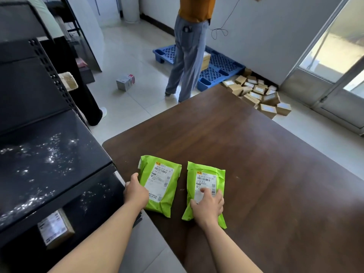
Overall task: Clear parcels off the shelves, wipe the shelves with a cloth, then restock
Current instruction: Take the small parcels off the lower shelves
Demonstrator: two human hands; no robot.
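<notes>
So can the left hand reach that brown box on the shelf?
Probably, once it lets go. The left hand holds the left green parcel, but the brown box sits on the open shelf beside that arm, nothing between.

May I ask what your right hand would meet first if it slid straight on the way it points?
Beyond the right green parcel it grips, the right hand probably meets only bare table, passing close by the left green parcel.
</notes>
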